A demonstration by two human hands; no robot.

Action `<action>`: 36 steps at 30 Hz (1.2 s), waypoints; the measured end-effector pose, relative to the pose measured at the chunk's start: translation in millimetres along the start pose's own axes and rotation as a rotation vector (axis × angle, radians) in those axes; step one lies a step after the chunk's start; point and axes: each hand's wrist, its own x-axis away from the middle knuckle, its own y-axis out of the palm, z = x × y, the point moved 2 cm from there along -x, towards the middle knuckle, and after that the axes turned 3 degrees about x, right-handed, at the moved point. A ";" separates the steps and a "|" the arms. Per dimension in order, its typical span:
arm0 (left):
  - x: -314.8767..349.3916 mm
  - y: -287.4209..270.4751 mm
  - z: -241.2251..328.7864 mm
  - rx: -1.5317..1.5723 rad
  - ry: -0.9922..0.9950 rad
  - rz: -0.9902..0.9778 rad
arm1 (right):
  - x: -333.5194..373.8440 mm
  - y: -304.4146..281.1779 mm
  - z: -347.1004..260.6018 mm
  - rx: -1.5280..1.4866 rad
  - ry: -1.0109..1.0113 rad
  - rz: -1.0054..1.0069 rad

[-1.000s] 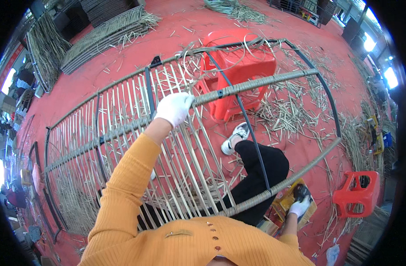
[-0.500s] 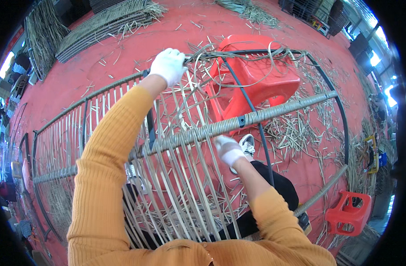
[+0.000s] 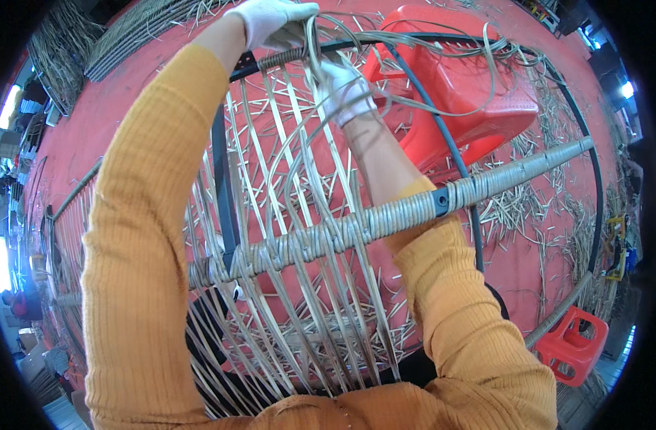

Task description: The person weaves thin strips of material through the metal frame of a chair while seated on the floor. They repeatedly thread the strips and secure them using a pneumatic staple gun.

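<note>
A dark metal frame lies in front of me, its wrapped middle bar (image 3: 396,217) wound in grey-brown strips. Pale weaving strips (image 3: 288,154) run across it from the far rail toward my body. At the far rail, my white-gloved left hand (image 3: 274,23) pinches a loop of the strip beside the wrapped stretch of rail. My right hand (image 3: 344,93), gloved too, is just on the near side of that rail, its arm passing beneath the middle bar. Its fingers are closed about strips, partly hidden by loose loops. More loose strips (image 3: 428,41) trail along the rail to the right.
A large red plastic stool (image 3: 493,115) stands under the frame's far right part. A smaller red stool (image 3: 574,347) is at the near right. Cut scraps (image 3: 514,222) litter the red floor. Stacked woven panels (image 3: 138,39) lie at the far left.
My right hand has moved from below the middle bar to the far rail, close to the left hand. The view has shifted, and the frame appears nearer and larger.
</note>
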 end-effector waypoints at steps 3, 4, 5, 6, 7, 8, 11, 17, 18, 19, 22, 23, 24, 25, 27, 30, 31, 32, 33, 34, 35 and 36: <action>-3.7 -5.5 1.9 -1.067 0.146 -0.026 | -7.2 13.1 4.2 -0.008 -0.008 -0.106; -5.8 -5.3 1.8 -1.030 0.114 -0.008 | -8.8 16.8 3.3 0.180 -0.070 -0.088; -8.4 -0.6 0.4 -0.992 0.080 0.002 | -7.1 20.3 0.4 0.365 -0.133 -0.142; -10.3 4.0 -0.5 -0.950 0.009 -0.056 | -6.3 22.6 -3.7 0.572 -0.195 -0.101; -9.4 9.9 -3.8 -0.904 -0.064 -0.111 | -1.0 24.0 -8.6 0.762 -0.262 -0.091; -8.8 18.8 -3.3 -1.198 -0.053 -0.274 | 2.4 27.0 -14.6 0.908 -0.311 -0.076; 11.4 27.2 2.5 -1.307 0.100 0.367 | 26.2 35.5 -29.1 1.399 -0.458 0.005; 82.3 29.8 -12.7 -1.085 0.634 0.083 | 69.9 57.5 -25.6 1.039 -0.371 0.242; 86.5 30.7 -14.0 -1.016 0.707 0.105 | 71.7 63.2 -24.4 1.162 -0.484 0.215; 87.8 32.7 -14.6 -0.956 0.749 0.114 | 73.6 66.0 -24.8 1.249 -0.644 0.164; 70.0 34.8 -4.0 -0.889 0.637 0.186 | 58.5 44.5 -13.8 0.386 -0.178 0.243; 57.5 32.9 4.6 -0.984 0.514 0.119 | 53.0 32.8 -12.5 0.075 -0.050 0.224; 45.1 30.4 12.8 -0.946 0.336 0.067 | 43.1 21.6 -9.4 0.003 -0.047 0.349; 35.1 27.6 17.2 -0.905 0.148 0.008 | 34.1 12.5 -11.7 0.120 -0.070 0.145; 17.7 28.4 23.1 -0.927 0.025 -0.151 | 6.5 -2.9 -9.1 0.556 -0.191 0.058; 0.3 27.2 8.1 -0.937 -0.244 -0.153 | -31.9 -15.3 -3.6 1.203 -0.378 -0.093; -4.8 27.3 -0.1 -0.891 -0.342 -0.133 | -38.9 -18.8 -0.3 1.416 -0.435 -0.144; -8.0 29.7 -9.0 -0.974 -0.189 -0.167 | -41.4 -24.8 3.1 1.508 -0.421 -0.117; -15.9 30.3 -10.3 -1.068 -0.113 -0.059 | -40.4 -32.2 4.0 1.425 -0.441 -0.089; -18.1 29.9 -15.8 -1.160 -0.040 0.045 | -25.4 -45.6 7.9 1.204 -0.405 -0.008; -20.0 29.1 -16.9 -1.252 0.032 0.153 | -15.7 -53.3 13.3 0.964 -0.399 0.021; -16.9 30.1 -18.8 -1.250 0.238 0.116 | 23.5 -72.0 15.7 1.294 -0.592 0.064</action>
